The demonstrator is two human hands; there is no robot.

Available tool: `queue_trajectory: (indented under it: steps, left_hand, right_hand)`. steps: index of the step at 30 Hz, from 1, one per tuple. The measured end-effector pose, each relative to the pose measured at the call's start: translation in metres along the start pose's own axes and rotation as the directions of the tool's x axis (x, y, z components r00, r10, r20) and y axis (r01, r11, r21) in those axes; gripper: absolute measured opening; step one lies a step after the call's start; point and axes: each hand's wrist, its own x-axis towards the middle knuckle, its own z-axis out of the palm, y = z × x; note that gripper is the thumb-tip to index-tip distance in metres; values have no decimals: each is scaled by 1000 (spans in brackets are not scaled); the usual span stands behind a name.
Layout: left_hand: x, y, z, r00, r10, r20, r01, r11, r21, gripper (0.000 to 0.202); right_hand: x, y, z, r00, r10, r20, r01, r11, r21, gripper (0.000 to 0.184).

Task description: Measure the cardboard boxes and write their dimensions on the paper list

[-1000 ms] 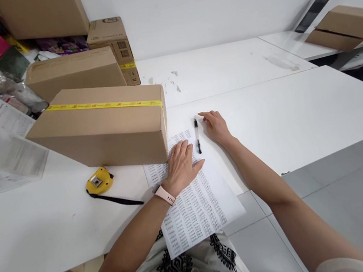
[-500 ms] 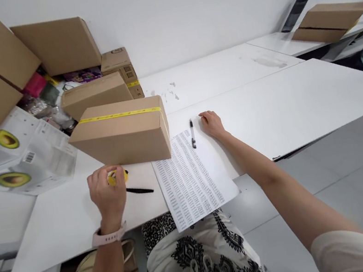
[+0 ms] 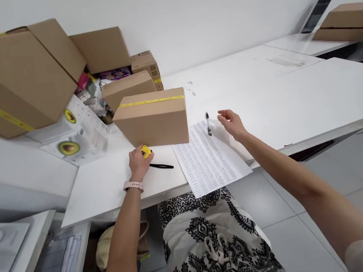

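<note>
My left hand (image 3: 139,163) is closed on a yellow tape measure (image 3: 146,151) at the front of the white table. The black wrist strap (image 3: 162,165) of the tape measure trails to the right over the tabletop. Just behind it stands a taped cardboard box (image 3: 154,123). My right hand (image 3: 231,123) is held over the table with loosely bent fingers apart and nothing in them. To its left lies a black-and-clear pen (image 3: 208,124) on a printed sheet of paper (image 3: 207,162). The sheet sticks out past the table's front edge, and its far left corner is beside the box.
More cardboard boxes (image 3: 101,51) and white boxes with avocado pictures (image 3: 74,145) crowd the left of the table (image 3: 284,103). Small packaged goods sit between them. At the far right are another carton (image 3: 347,22) and a dark, long object (image 3: 319,8) against the wall.
The view has shifted, so the table's contents appear farther right. My right hand has lifted a little and its fingers have loosened. My left hand keeps its hold on the tape measure.
</note>
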Motion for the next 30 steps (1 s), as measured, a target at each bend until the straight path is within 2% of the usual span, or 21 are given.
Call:
queue_trajectory:
  steps: [2, 4, 6, 8, 10, 12, 14, 15, 17, 18, 20, 21, 23, 26, 28, 30]
  left_hand:
    - [-9, 1, -5, 998, 40, -52, -47, 991, -125, 53]
    - [-26, 5, -13, 989, 122, -86, -145, 916, -375, 57]
    - [-45, 11, -25, 970, 228, -84, -229, 742, -630, 65]
    - [-62, 20, -36, 947, 315, -63, -245, 582, -775, 73]
    - [-77, 29, -46, 935, 353, -29, -212, 494, -843, 78]
    - [-89, 36, -52, 939, 342, 26, -133, 432, -892, 79]
    - [-98, 39, -56, 938, 326, 119, -2, 349, -937, 73]
    - [-102, 40, -57, 928, 327, 179, 81, 292, -953, 68]
    - [-107, 39, -60, 896, 336, 291, 250, 161, -955, 59]
    - [-107, 39, -61, 883, 330, 334, 321, 96, -942, 57]
    - [-106, 38, -65, 880, 283, 382, 403, -18, -915, 55]
    - [-104, 38, -67, 887, 248, 390, 416, -62, -907, 53]
    - [-99, 38, -71, 903, 182, 389, 414, -125, -901, 50]
    - [-96, 39, -76, 921, 109, 374, 388, -165, -907, 47]
    - [-97, 38, -81, 935, 51, 351, 355, -165, -920, 47]
    - [-100, 37, -89, 955, -27, 297, 290, -146, -946, 47]
  right_hand:
    - [-22, -29, 3, 992, -121, -27, 121, 993, -8, 39]
    - [-45, -58, 9, 968, -253, 1, 253, 967, -5, 33]
    - [-67, -84, 18, 933, -331, 143, 329, 943, 37, 26]
    - [-89, -105, 31, 867, -364, 341, 346, 931, 113, 24]
    - [-110, -121, 45, 775, -396, 492, 345, 918, 196, 27]
    - [-130, -131, 58, 706, -432, 561, 341, 902, 265, 33]
    - [-143, -136, 66, 673, -457, 582, 346, 890, 298, 38]
    - [-145, -137, 69, 674, -468, 572, 366, 884, 291, 39]
    - [-138, -138, 71, 709, -501, 496, 469, 860, 199, 41]
    - [-128, -138, 71, 733, -521, 437, 536, 838, 101, 41]
    - [-99, -142, 71, 764, -555, 330, 628, 758, -178, 46]
    - [-80, -145, 73, 769, -558, 313, 639, 699, -321, 51]
    - [-43, -151, 80, 766, -537, 354, 639, 578, -508, 65]
    - [-2, -159, 97, 710, -481, 514, 703, 452, -549, 79]
    - [5, -161, 106, 686, -416, 597, 727, 409, -551, 74]
    - [-4, -160, 108, 688, -386, 614, 725, 370, -581, 67]
